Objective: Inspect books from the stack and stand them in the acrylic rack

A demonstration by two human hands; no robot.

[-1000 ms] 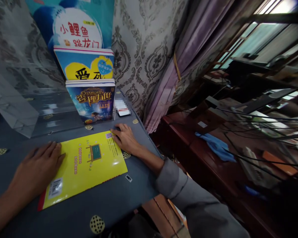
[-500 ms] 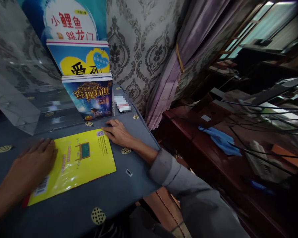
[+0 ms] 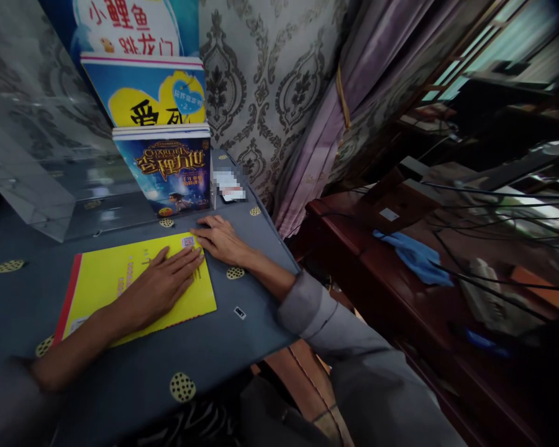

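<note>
A yellow book (image 3: 100, 273) with a red spine lies flat on the dark blue-grey tablecloth (image 3: 135, 385), its QR code near the far right corner. Across its middle rests my left hand (image 3: 161, 285), palm down with the fingers stretched toward that corner. My right hand (image 3: 223, 241) lies on the cloth at the book's far right edge, its fingertips touching the corner, fingers extended. Beyond the hands, several books stand upright in steps: a dark blue one (image 3: 174, 177) in front, a blue and yellow one (image 3: 156, 93) behind it, and a taller blue one (image 3: 135, 28) at the back.
A clear acrylic stand (image 3: 51, 211) is left of the upright books. A partly blurred-out phone-like object (image 3: 230, 186) lies to their right. Past the table's right edge are a purple curtain (image 3: 314, 136) and a dark red desk (image 3: 340, 248) with a blue cloth (image 3: 417, 257) and cables.
My left hand has slid right, from the book's left edge across its cover to near the QR code. My right hand stays at the corner. The view has shifted slightly.
</note>
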